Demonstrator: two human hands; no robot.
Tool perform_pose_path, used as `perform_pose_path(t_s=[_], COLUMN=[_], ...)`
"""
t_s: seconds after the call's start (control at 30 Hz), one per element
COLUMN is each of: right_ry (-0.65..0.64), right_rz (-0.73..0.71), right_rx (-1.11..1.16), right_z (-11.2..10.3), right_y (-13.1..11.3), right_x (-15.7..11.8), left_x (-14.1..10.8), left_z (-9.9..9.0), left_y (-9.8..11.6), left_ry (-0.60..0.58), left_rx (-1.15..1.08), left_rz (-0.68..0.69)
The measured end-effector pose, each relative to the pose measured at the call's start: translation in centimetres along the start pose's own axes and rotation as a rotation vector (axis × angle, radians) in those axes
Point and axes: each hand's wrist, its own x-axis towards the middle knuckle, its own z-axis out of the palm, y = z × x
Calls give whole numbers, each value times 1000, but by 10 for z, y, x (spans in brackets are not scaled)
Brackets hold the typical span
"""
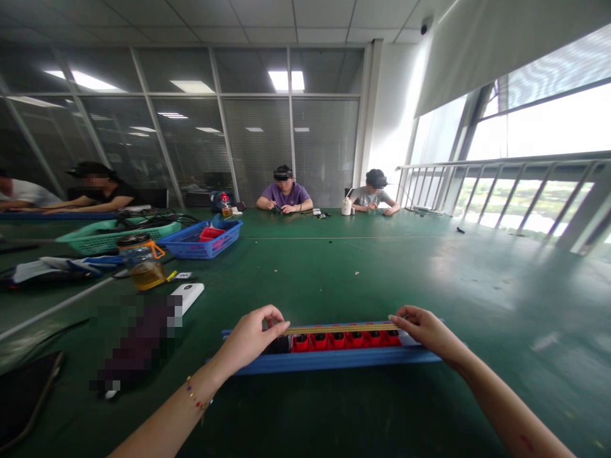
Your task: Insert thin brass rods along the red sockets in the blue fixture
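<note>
A long, narrow blue tray (334, 364) lies across the green table in front of me. Inside it several red pieces with black tops (338, 341) stand in a row, and a black piece (279, 345) is at the left end. Over the row runs a thin yellowish strip (341, 329), level and parallel to the tray's long side. My left hand (260, 331) pinches its left end between thumb and fingers. At the opposite end, my right hand (420, 327) pinches it in the same way. Whether the strip touches the pieces I cannot tell.
Left of the tray lie a white power bank (193, 294), a blurred dark object and a dark phone-like slab (26, 397). Beyond are a jar of amber liquid (146, 273), a blue basket (195, 249) and a green basket (79, 243). Several people sit around the table.
</note>
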Motion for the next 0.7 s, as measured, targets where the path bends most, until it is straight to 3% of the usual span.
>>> perform_pose_path(t_s=[0.23, 0.47, 0.7], right_ry=[-35, -62, -88], right_rz=[23, 7, -10], right_rx=[-11, -1, -15], right_z=[1, 1, -1], right_y=[0, 2, -4], right_x=[0, 2, -1], left_x=[-2, -7, -6], left_z=[-2, -2, -7], left_y=[5, 13, 15], left_ry=[-62, 21, 9], left_rx=[37, 219, 257], left_rz=[19, 95, 194])
